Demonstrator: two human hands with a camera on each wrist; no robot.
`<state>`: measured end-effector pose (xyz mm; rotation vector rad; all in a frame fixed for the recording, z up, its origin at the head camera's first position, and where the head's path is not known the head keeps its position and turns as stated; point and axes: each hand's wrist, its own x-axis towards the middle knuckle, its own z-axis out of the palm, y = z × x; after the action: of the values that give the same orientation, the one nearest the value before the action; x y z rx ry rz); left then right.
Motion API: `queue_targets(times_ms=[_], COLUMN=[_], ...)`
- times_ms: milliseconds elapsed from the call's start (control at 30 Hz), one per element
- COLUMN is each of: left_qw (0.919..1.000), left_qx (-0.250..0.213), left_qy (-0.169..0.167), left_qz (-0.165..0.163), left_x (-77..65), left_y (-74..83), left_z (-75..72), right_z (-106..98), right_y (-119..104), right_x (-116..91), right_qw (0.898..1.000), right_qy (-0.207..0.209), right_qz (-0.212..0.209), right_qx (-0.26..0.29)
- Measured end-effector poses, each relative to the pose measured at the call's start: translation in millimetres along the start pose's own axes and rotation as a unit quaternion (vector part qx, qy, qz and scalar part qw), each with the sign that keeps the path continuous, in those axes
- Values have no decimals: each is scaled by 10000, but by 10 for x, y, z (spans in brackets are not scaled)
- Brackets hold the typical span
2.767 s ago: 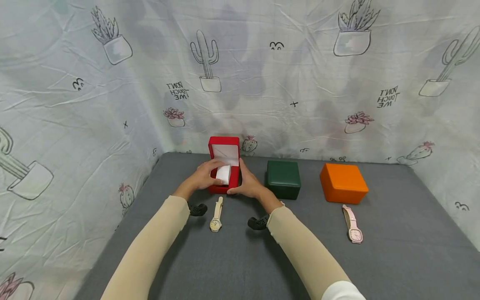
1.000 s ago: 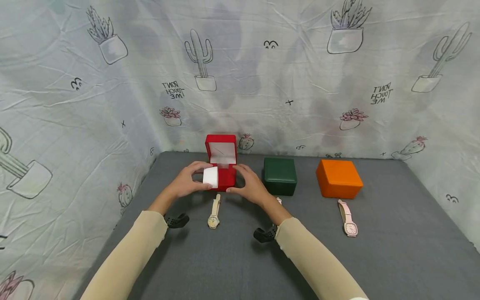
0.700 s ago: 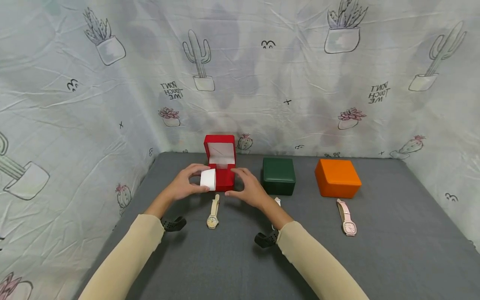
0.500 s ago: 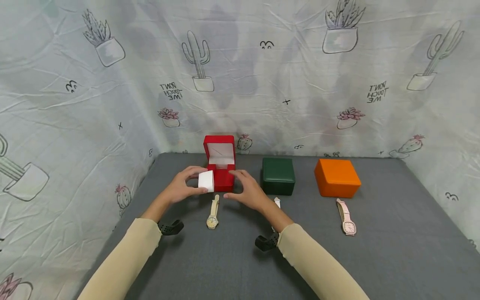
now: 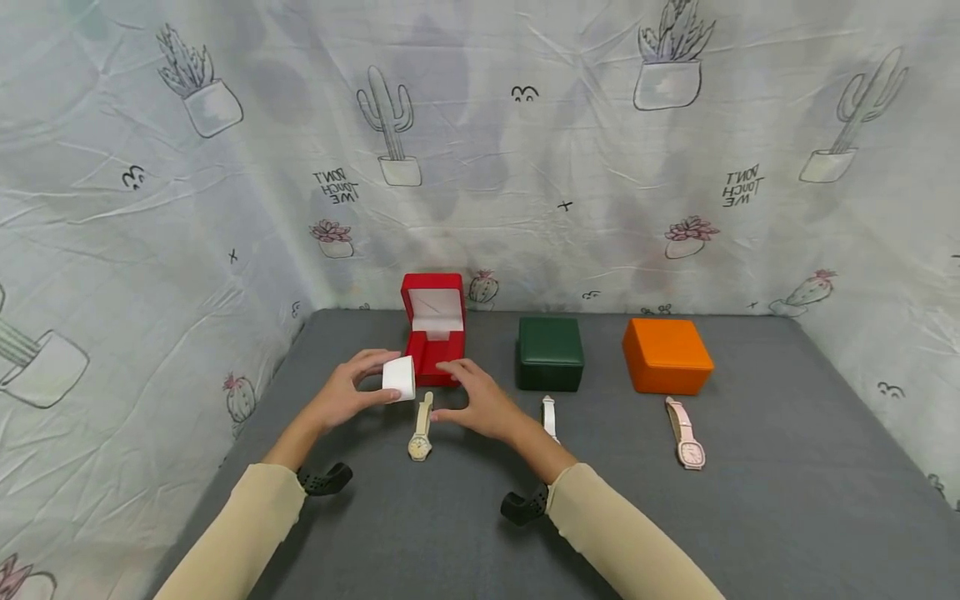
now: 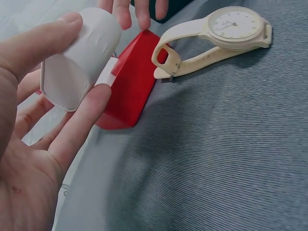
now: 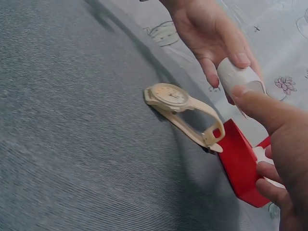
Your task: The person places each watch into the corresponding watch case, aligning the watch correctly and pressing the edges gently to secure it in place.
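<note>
My left hand (image 5: 339,402) pinches a white watch cushion (image 5: 399,378) between thumb and fingers, raised over the table in front of the red watch box (image 5: 433,360). That box stands with its lid up. In the left wrist view the cushion (image 6: 91,45) looks like a hollow, flattened roll. My right hand (image 5: 486,407) is held with thumb and fingers apart at the red box's front right, gripping nothing. A cream wristwatch (image 5: 420,447) lies between the hands, its strap buckled into a loop in the right wrist view, where my right thumb overlaps the cushion (image 7: 235,76).
A closed green box (image 5: 551,354) and a closed orange box (image 5: 667,357) stand to the right. A white-strapped watch (image 5: 550,414) lies partly behind my right forearm. A pink watch (image 5: 690,453) lies before the orange box. A printed cloth (image 5: 570,150) hangs behind the table.
My left hand has drawn the white cushion out of the red box, then left and toward me. The right hand has come off the box's side and moved nearer. The head view has shifted slightly.
</note>
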<state>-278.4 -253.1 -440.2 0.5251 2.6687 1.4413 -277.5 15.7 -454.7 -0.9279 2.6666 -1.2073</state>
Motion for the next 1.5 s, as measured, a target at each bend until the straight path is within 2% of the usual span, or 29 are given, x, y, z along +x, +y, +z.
queue_targets(times_ms=[367, 600, 1200, 1333, 1500], left_qw=[10000, 9994, 9990, 9990, 9991], left_qx=[-1, -292, -345, -345, -339], left_qy=[15, -198, -256, -263, -264], left_qz=[30, 75, 74, 45, 1], left_x=[-136, -210, -375, -395, -423], left_y=[-66, -95, -167, -196, -200], left_z=[40, 50, 34, 35, 35], right_z=[146, 219, 379, 401, 406], right_y=[-41, -61, -108, -105, -103], right_x=[-54, -79, -46, -34, -27], right_qw=[9991, 9961, 9790, 9772, 9798], right_qy=[-245, -424, -569, -554, -590], right_qz=[99, 111, 104, 67, 58], right_qx=[-333, -769, -1956, -2048, -1912])
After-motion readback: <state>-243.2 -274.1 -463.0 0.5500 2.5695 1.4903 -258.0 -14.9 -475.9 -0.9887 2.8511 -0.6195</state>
